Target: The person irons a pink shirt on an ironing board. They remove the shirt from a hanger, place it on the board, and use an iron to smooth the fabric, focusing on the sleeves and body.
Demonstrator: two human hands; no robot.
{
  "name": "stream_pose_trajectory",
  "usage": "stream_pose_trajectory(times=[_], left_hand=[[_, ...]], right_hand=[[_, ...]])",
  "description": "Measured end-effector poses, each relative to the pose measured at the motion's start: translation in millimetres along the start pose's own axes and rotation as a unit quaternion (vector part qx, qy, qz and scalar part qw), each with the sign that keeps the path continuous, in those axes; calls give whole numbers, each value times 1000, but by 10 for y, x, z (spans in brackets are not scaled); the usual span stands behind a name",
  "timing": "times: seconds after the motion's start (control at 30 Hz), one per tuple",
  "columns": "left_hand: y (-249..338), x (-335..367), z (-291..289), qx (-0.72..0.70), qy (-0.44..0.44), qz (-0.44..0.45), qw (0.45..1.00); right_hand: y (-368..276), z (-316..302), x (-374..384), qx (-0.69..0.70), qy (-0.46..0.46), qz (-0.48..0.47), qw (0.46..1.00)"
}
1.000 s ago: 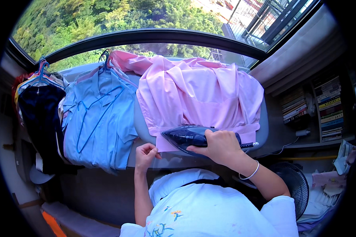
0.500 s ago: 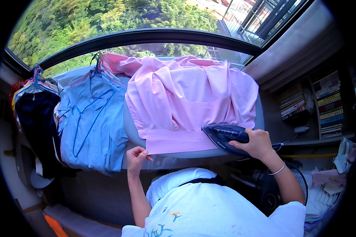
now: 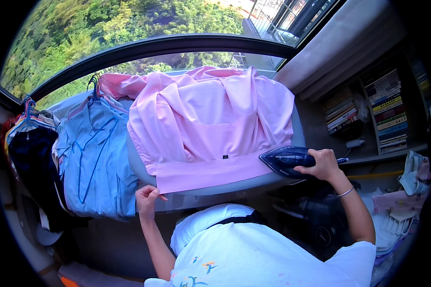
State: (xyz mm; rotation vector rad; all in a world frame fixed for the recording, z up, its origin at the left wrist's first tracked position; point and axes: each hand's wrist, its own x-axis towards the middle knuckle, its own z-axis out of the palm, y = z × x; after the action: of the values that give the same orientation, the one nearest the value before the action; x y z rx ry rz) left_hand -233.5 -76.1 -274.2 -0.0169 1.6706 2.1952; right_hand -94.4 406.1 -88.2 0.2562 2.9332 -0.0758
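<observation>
A pink garment, which looks like a shirt (image 3: 206,110), lies spread over the pale ironing board (image 3: 299,134), its body bunched in soft folds. Along its near edge runs a flat pink band (image 3: 210,172), with a small dark label (image 3: 225,157) just above. My left hand (image 3: 146,202) pinches the band's near left corner between thumb and fingers. At the band's right end, a dark blue iron (image 3: 286,161) rests with its tip pointing left. My right hand (image 3: 324,165) is wrapped round the iron's handle.
Left of the pink garment lie light blue shirts (image 3: 93,162) with a blue hanger (image 3: 100,153) on top, then dark clothing (image 3: 36,167) on hangers. A window (image 3: 143,45) stands behind. To the right are a bookshelf (image 3: 388,110), a black fan (image 3: 323,234) and piled cloths (image 3: 400,210).
The iron has slid right along the band to its right end, uncovering the small dark label. My left hand keeps its pinch on the corner. The whole view has shifted somewhat.
</observation>
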Motion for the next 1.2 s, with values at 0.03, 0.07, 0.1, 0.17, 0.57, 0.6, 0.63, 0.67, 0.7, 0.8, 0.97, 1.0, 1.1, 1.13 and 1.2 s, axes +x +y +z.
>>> stream_pose_trajectory(times=[0.03, 0.07, 0.1, 0.17, 0.57, 0.6, 0.63, 0.67, 0.7, 0.8, 0.97, 1.0, 1.1, 1.13, 1.2], left_hand=[[1, 1, 1, 2, -2, 1, 1000], [-7, 4, -3, 1, -3, 3, 1000], [-19, 3, -9, 0, -3, 6, 1000], [-29, 5, 2, -3, -3, 8, 1000], [28, -11, 34, 17, -9, 11, 1000], [47, -20, 54, 23, -2, 12, 1000], [60, -24, 73, 28, 4, 13, 1000], [65, -30, 76, 29, 8, 11, 999], [67, -31, 81, 31, 11, 9, 999], [92, -45, 112, 56, 21, 2, 998], [94, -63, 162, 49, 45, 1, 998], [80, -68, 162, 44, 50, 1, 998], [48, -86, 143, 35, 53, 2, 998], [43, -89, 151, 30, 54, 4, 998], [45, -84, 147, 23, 51, 5, 998]], right_hand=[[51, 5, -31, 4, 4, 6, 1000], [104, 4, -56, 6, 10, 11, 1000], [171, 13, -93, 14, 14, 28, 999], [312, 26, -174, 26, 24, 59, 998], [253, -374, -329, 99, 99, 183, 973], [113, -417, -259, 96, 95, 154, 979], [-16, -438, -175, 92, 92, 125, 984], [-116, -417, -81, 74, 92, 73, 990], [-215, -389, 9, 56, 92, 23, 994], [-569, -318, 277, 22, 25, -54, 998], [-783, -131, 426, -6, -60, -61, 996], [-752, -131, 413, -9, -59, -61, 996], [-531, -128, 325, -19, -53, -45, 997], [-415, -95, 272, -19, -48, -38, 998], [-326, -90, 202, -14, -34, -26, 999]])
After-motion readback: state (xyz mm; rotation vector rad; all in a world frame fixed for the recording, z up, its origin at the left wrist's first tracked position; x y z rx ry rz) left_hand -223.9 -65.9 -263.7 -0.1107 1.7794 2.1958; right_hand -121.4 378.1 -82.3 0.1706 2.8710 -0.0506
